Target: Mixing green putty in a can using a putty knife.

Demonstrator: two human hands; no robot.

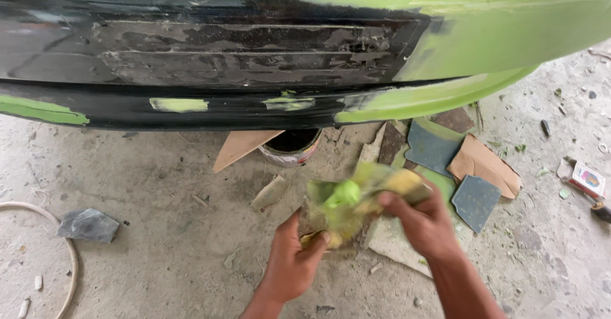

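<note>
Two hands worked low in front of the bumper (210,106): the left hand (294,265) pinched the bottom edge of a putty-smeared card (356,208), the right hand (420,220) gripped its upper corner. A green putty blob (342,195) sat on it. Thin and bendy, it looked light, sticky in the middle, best held by its edges. Below the bumper stood a tin (291,146).

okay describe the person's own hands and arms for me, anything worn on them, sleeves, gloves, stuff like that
Both are bare: the left hand and right hand wear no gloves, and no rings, watch or wristband show. The forearms are uncovered right down to the bottom edge of the picture, with no sleeve in view. No markings can be made out on either.
</note>
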